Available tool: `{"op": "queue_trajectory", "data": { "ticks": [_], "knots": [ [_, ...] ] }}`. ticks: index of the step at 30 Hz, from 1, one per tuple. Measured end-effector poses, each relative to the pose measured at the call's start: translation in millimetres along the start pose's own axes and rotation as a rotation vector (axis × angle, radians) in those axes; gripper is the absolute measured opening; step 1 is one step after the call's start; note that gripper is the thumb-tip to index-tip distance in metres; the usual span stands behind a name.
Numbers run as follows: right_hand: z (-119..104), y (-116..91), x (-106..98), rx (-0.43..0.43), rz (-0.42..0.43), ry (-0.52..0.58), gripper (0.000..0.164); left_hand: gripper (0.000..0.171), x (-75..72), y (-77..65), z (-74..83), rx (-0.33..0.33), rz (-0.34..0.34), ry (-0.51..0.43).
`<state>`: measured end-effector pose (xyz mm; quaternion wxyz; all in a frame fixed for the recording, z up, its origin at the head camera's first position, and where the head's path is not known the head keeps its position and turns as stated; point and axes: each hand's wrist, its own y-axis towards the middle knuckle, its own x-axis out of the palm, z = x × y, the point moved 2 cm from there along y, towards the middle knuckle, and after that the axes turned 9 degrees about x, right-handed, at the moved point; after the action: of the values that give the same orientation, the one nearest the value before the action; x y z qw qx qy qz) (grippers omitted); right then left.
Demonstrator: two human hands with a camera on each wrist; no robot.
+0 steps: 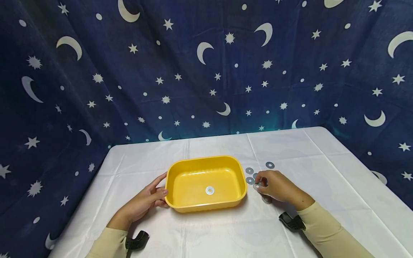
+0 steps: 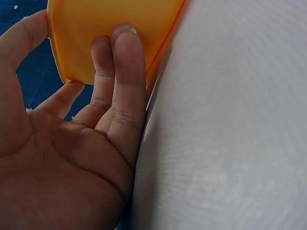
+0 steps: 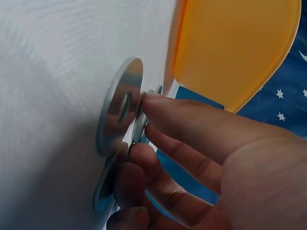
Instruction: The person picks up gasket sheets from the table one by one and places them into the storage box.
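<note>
A yellow plastic tray [image 1: 206, 206] sits on the table with one metal washer [image 1: 209, 190] lying flat inside. At its left end, my left hand [image 1: 146, 200] holds the wall: the thumb is at the rim and fingers [image 2: 129, 62] lie against the outside. To the right of the tray, my right hand [image 1: 278, 187] is low over a group of flat washers [image 1: 249, 180]. Its thumb and a finger pinch a washer [image 3: 139, 122] by the edge. Nearer that wrist camera, another washer [image 3: 121, 105] stands out close to the thumb. The hand partly hides several washers.
A white cloth [image 1: 219, 233] covers the table. One washer [image 1: 270, 165] lies apart, beyond the right hand. Behind the table hangs a dark blue curtain [image 1: 187, 71] with moons and stars. Each wrist wears a black device [image 1: 292, 221].
</note>
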<state>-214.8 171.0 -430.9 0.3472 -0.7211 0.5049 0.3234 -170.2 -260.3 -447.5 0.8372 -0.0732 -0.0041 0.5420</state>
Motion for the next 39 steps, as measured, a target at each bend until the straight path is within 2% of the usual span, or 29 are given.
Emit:
{"op": "queue_trajectory", "data": {
  "ticks": [6,18,26,34,39],
  "knots": [
    [-1.4,-0.1,-0.3,-0.013,0.007,-0.01,0.016,0.076,-0.4,-0.4,1.0,-0.009,0.01,0.004],
    [0.4,0.4,1.7,0.073,-0.049,0.006,0.024,0.077,0.4,0.3,-0.7,-0.017,0.019,0.01],
    [-0.6,2.8,0.6,-0.024,-0.009,0.015,0.028,0.076,0.0,0.5,-1.7,-0.011,0.014,0.007],
    [-1.0,0.4,1.7,0.004,-0.052,0.073,0.025,0.075,1.2,3.3,-2.2,0.001,-0.003,-0.008],
    [-1.9,0.2,2.4,-0.003,-0.084,0.126,0.019,0.076,-0.3,1.0,-1.5,-0.01,0.012,0.0]
  ]
}}
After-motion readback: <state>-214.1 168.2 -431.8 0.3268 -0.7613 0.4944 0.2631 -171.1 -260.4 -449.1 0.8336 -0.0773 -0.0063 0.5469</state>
